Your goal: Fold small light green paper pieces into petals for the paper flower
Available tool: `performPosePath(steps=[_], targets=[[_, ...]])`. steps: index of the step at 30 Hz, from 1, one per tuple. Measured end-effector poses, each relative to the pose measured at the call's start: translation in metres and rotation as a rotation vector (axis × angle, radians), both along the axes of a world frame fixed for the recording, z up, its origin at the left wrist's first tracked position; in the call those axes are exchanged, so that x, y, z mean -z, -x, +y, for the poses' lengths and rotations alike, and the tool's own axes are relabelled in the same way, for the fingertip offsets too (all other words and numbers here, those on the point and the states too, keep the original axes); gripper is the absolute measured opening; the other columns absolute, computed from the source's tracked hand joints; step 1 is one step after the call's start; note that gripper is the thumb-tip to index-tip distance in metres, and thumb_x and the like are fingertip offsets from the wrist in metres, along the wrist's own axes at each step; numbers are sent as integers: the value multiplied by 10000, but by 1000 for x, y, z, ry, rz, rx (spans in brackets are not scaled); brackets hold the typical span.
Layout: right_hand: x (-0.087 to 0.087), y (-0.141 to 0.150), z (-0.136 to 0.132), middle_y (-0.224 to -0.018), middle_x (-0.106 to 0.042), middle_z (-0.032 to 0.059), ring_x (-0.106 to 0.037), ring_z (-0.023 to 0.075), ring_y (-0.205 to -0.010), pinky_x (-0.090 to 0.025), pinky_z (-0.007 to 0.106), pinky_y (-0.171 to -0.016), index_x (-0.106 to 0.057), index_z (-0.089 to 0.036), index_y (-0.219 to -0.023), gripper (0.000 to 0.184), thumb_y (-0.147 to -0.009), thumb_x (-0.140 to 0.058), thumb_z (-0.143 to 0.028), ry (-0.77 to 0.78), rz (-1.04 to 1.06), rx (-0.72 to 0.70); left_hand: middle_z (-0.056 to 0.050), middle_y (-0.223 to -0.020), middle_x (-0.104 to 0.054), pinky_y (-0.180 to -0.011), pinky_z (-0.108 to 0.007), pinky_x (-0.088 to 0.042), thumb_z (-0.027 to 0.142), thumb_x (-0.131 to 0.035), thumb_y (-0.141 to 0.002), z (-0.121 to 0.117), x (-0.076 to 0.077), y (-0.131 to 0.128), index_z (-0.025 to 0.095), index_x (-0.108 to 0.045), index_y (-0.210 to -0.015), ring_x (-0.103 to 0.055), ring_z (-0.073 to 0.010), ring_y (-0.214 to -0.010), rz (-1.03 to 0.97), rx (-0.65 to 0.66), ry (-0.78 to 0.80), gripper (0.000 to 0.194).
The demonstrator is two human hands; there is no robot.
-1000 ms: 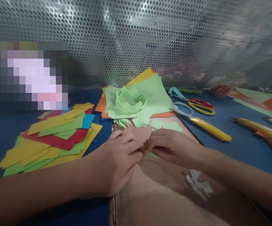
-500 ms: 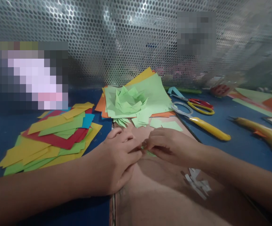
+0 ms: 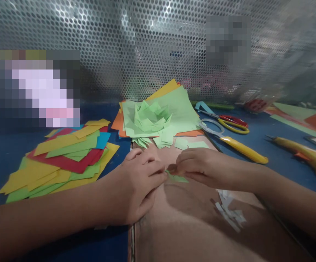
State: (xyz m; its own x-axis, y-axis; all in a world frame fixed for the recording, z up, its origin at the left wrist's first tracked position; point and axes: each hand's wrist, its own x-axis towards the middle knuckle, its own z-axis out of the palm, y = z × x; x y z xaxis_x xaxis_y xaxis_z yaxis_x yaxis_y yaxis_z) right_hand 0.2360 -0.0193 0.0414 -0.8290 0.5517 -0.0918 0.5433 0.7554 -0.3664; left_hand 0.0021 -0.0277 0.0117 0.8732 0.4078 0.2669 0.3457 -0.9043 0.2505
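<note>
Between both hands, low on the board (image 3: 180, 222), a green strip (image 3: 178, 177) lies with its left end at the left fingertips. Left hand (image 3: 144, 182): fingers curled, bunched close, side of hand resting on the board's left edge; cannot tell if they pinch the strip, undersides hidden. Right hand (image 3: 201, 165): fingers bent and drawn together just over the strip, tips near the left hand's; grip on it also can't be told. Near the right wrist, white scraps (image 3: 230, 214) on the board. Past the hands, green cut pieces (image 3: 163, 139) sit at the board's far part, beside curled green petals (image 3: 142, 142). Behind those, a green paper flower (image 3: 152, 122) stands on stacked sheets (image 3: 186, 112). Left: pile of yellow, green, red, blue paper (image 3: 62, 160) on the blue table (image 3: 111, 240). Right: big yellow-handled scissors (image 3: 244, 149), red-and-yellow scissors (image 3: 234, 122) beyond them, yellow glue gun (image 3: 300, 147) farther right, loose paper (image 3: 297, 118) behind it. Across the back, perforated silvery sheeting (image 3: 152, 54).
</note>
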Motion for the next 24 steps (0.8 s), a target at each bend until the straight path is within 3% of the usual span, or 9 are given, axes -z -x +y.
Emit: performPosePath(steps=[12, 16, 20, 22, 24], targets=[[-2, -5, 2, -908, -652, 72, -589, 165, -861, -444, 267, -753, -664, -163, -923, 265, -906, -406, -106, 16, -4, -44, -87, -1026, -597, -790, -418, -288, 172, -441, -802, 3, 3, 0, 170, -595, -1076, -460, -246, -929, -54, 22, 4, 314], [0, -7, -1, -910, -645, 72, -590, 162, -848, -444, 270, -742, -656, -172, -977, 279, -906, -395, -108, -13, 16, -15, -84, -1013, -580, -795, -413, -299, 163, -459, -768, 5, 6, 0, 170, -596, -1065, -459, -246, -932, -56, 20, 10, 327], [6, -4, -5, -867, -634, 66, -581, 169, -819, -446, 275, -723, -654, -171, -963, 180, -862, -506, -162, -34, 50, 54, -89, -1054, -560, -837, -411, -316, 149, -462, -742, 7, 10, 2, 177, -588, -1071, -468, -238, -952, -89, 23, 52, 353], [9, -3, -4, -807, -623, 59, -569, 166, -779, -445, 269, -694, -656, -163, -843, 108, -844, -554, -199, -65, 94, 87, -93, -1075, -557, -856, -418, -315, 149, -458, -750, 8, 10, 2, 182, -586, -1082, -466, -247, -979, -94, 24, 59, 357], [13, -3, -2, -852, -630, 62, -568, 159, -807, -445, 264, -723, -651, -166, -889, 126, -868, -530, -193, -85, 124, 33, -91, -1096, -561, -876, -423, -307, 140, -457, -760, 8, 9, 3, 180, -577, -1099, -459, -255, -1016, -98, 33, 63, 363]])
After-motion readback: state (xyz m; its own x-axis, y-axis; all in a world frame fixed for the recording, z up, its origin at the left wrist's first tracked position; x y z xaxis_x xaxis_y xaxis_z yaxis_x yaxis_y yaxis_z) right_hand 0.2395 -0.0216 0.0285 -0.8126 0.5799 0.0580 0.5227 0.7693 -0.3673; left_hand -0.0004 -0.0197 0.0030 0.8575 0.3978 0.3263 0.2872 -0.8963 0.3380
